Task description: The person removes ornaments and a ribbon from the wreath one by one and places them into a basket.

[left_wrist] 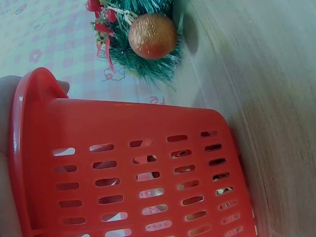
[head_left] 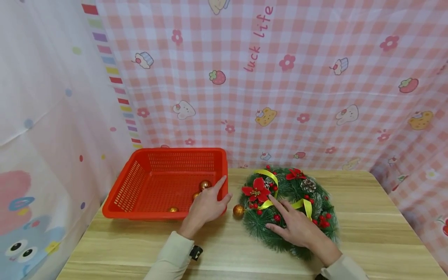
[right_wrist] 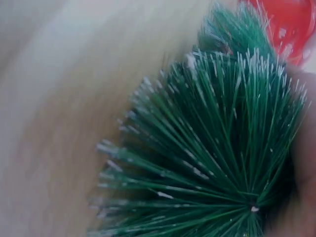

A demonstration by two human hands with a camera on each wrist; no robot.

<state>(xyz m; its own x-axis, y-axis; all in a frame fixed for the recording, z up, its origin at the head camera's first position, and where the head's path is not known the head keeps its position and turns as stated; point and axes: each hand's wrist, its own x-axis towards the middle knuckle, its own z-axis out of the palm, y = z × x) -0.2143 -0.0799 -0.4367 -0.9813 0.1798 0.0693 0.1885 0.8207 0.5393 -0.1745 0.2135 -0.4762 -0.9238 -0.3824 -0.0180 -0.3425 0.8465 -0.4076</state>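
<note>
My left hand [head_left: 207, 204] lies over the right front corner of a red plastic basket [head_left: 120, 186], index finger and thumb straight; its other fingers are hidden. Inside the basket are a shiny copper ball [head_left: 205, 185] and gold balls [head_left: 173, 209], one partly behind the hand. My right hand [head_left: 298, 227] rests over a green Christmas wreath [head_left: 257, 225], thumb and index finger spread apart. Near the index fingertip are a red poinsettia [head_left: 256, 190] and yellow ribbon [head_left: 267, 204]. A gold bauble [left_wrist: 153, 36] sits at the wreath's left edge.
Both the basket and wreath stand on a wooden table [head_left: 371, 229]. Behind it hangs a pink checked cloth [head_left: 311, 89], with a pale curtain [head_left: 52, 116] at the left. Pine cones [head_left: 308, 185] and red berries [head_left: 328, 216] decorate the wreath.
</note>
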